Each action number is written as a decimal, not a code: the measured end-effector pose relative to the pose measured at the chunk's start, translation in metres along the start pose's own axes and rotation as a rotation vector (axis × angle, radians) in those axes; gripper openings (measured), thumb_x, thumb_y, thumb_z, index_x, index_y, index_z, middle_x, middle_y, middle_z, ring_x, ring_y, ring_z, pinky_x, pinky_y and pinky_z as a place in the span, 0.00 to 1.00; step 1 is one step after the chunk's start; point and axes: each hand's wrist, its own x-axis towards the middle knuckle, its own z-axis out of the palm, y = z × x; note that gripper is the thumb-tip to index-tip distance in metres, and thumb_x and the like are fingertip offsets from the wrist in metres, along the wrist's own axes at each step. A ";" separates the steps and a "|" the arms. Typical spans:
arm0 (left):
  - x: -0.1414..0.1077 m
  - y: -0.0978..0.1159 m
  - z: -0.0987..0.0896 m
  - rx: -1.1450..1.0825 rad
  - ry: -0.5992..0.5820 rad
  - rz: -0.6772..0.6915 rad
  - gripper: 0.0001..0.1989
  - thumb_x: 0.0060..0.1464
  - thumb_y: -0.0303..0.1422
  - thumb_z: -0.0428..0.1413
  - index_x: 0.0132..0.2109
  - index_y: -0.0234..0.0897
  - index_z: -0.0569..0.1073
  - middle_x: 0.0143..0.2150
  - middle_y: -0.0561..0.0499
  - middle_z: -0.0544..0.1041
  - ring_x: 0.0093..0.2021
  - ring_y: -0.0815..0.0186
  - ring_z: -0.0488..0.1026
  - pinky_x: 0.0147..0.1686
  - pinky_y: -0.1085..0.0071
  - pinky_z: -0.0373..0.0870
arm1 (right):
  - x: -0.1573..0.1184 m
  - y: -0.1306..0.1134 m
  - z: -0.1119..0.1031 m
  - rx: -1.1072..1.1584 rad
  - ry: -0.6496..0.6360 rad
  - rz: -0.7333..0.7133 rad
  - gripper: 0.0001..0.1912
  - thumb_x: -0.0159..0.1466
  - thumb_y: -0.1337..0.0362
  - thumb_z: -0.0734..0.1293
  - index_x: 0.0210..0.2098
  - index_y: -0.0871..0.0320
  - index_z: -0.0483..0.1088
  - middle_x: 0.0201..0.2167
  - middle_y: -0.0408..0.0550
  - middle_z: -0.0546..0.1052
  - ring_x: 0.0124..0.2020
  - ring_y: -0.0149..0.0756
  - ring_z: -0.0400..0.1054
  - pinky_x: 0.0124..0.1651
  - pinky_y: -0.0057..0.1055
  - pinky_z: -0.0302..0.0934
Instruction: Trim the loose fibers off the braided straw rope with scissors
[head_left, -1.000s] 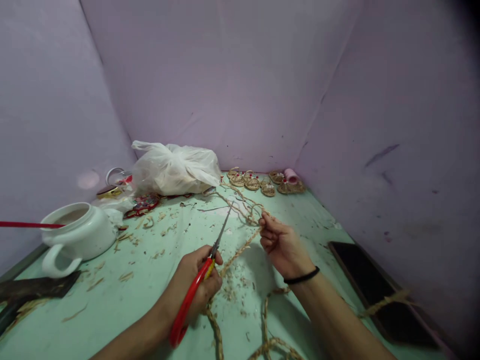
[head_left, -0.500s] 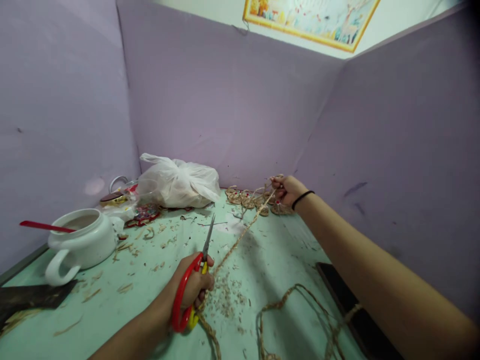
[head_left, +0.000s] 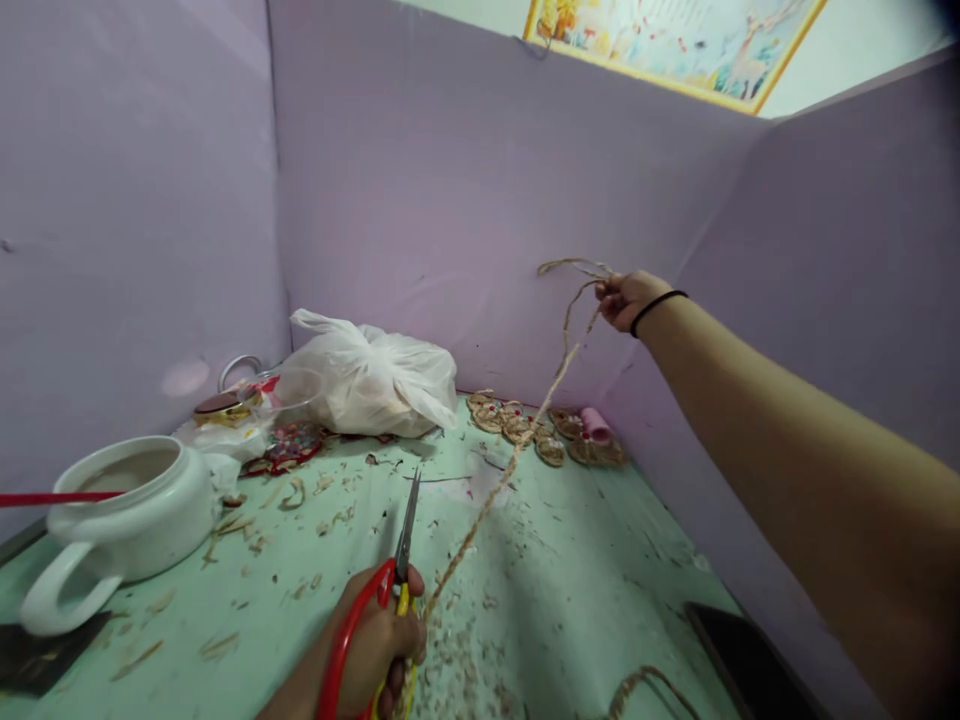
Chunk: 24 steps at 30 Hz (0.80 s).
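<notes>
My left hand (head_left: pixel 384 635) is closed around scissors (head_left: pixel 407 528) with red and yellow handles, the blades pointing away from me and nearly together. The same hand also grips a braided straw cord (head_left: pixel 491 495), which runs taut up to the right. At its far end my right hand (head_left: pixel 628 298), wearing a black band at the wrist, pinches the cord above the table in front of the back panel. Loose thin strands trail from those fingers to the left. How the cord sits inside my left fist is hidden.
Small woven straw pieces (head_left: pixel 517 425) and a pink spool (head_left: pixel 595 425) lie at the back. A white plastic bag (head_left: pixel 375 375), a clear plastic container (head_left: pixel 281 388) and a white pot (head_left: pixel 142 520) stand left. Straw scraps litter the green table (head_left: pixel 600 560); a dark flat object (head_left: pixel 742 650) lies right.
My right hand has risen and moved right, drawing the cord longer and lifting its thin end strands off the table. My left hand with the scissors sits lower in view. The camera view has shifted.
</notes>
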 end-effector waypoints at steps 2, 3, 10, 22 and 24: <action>0.002 -0.001 -0.002 -0.014 0.003 -0.028 0.15 0.34 0.29 0.54 0.34 0.39 0.60 0.14 0.60 0.64 0.11 0.76 0.54 0.10 0.81 0.48 | 0.009 -0.007 -0.003 -0.043 0.043 -0.044 0.13 0.65 0.67 0.53 0.28 0.58 0.64 0.18 0.37 0.63 0.15 0.20 0.54 0.17 0.17 0.53; 0.003 -0.002 -0.002 -0.021 0.001 -0.032 0.15 0.34 0.29 0.54 0.34 0.39 0.60 0.13 0.61 0.64 0.11 0.76 0.55 0.11 0.81 0.48 | 0.012 -0.009 -0.005 -0.074 0.059 -0.061 0.15 0.65 0.67 0.52 0.25 0.57 0.64 0.16 0.37 0.61 0.14 0.20 0.53 0.17 0.16 0.52; 0.005 -0.001 -0.003 0.012 0.014 -0.045 0.14 0.34 0.28 0.53 0.33 0.39 0.59 0.13 0.60 0.65 0.10 0.76 0.55 0.10 0.80 0.50 | 0.007 0.020 -0.017 -0.483 -0.051 0.157 0.17 0.61 0.68 0.56 0.18 0.70 0.65 0.16 0.43 0.67 0.15 0.14 0.59 0.20 0.18 0.48; -0.011 0.000 0.012 0.103 0.050 0.058 0.17 0.35 0.29 0.53 0.37 0.39 0.59 0.14 0.63 0.60 0.11 0.76 0.53 0.09 0.81 0.49 | -0.235 0.180 -0.015 -0.464 -0.898 0.368 0.12 0.49 0.62 0.69 0.14 0.62 0.70 0.12 0.45 0.71 0.10 0.26 0.60 0.12 0.21 0.54; -0.014 -0.002 0.013 0.117 0.019 0.100 0.16 0.36 0.29 0.53 0.37 0.39 0.59 0.14 0.63 0.60 0.12 0.77 0.52 0.10 0.81 0.49 | -0.267 0.199 -0.016 -0.198 -0.901 0.472 0.11 0.50 0.59 0.68 0.19 0.62 0.71 0.16 0.44 0.72 0.13 0.24 0.62 0.15 0.21 0.57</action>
